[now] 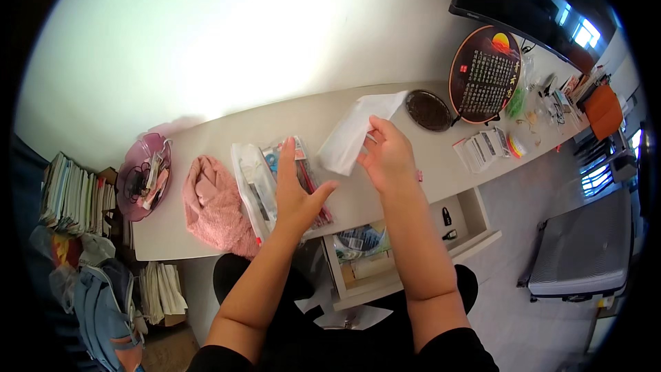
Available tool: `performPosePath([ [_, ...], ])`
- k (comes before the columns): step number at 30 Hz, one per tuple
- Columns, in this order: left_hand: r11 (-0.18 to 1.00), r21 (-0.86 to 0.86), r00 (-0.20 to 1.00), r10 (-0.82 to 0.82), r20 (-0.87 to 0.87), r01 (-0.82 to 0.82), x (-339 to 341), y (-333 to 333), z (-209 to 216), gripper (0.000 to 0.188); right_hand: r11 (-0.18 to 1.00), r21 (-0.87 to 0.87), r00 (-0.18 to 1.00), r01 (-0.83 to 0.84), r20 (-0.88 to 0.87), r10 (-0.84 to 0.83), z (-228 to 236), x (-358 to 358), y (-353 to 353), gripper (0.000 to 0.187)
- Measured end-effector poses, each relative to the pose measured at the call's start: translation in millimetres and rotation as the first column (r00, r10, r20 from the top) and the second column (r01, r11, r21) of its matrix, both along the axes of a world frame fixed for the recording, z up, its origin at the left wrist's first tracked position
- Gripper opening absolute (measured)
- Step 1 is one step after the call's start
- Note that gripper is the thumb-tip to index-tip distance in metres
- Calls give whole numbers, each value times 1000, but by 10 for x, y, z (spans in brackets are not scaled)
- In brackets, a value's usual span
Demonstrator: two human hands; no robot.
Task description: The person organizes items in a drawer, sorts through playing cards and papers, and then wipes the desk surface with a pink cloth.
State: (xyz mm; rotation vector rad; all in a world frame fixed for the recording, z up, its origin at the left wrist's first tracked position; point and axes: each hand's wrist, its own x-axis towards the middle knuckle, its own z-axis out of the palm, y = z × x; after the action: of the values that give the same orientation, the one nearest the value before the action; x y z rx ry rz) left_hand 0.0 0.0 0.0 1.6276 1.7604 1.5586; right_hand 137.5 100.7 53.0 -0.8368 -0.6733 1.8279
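My right hand [387,155] grips a thin white sheet [358,127], paper or a flat bag, by its right side and holds it over the long desk. With thumb and fingers apart, my left hand [299,196] hovers above or lightly touches the clear pouches; contact is hard to judge. One white-edged zip pouch [251,172] lies left of that hand. Beneath the fingers another pouch with red and blue items [303,158] is partly hidden. A pink fluffy cloth [212,203] is bunched to their left. Below my right forearm a drawer [475,231] stands pulled out.
A purple bowl [131,186] of cables sits at the desk's left end. Rightward are a dark round tray [428,110], a round plaque on a stand [485,72], and small cards [482,148]. A wall screen [530,7] overhangs the right. A grey suitcase [585,248] is on the floor.
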Motion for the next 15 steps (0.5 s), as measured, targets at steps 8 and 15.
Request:
performPosePath([
  [8, 972, 42, 549, -166, 819, 232, -1, -235, 281, 43, 948, 314, 980, -56, 201, -8, 627, 272, -430, 26],
  [15, 947, -10, 371, -116, 921, 321, 43, -451, 503, 43, 996, 76, 986, -40, 165, 28, 199, 403, -567, 51],
])
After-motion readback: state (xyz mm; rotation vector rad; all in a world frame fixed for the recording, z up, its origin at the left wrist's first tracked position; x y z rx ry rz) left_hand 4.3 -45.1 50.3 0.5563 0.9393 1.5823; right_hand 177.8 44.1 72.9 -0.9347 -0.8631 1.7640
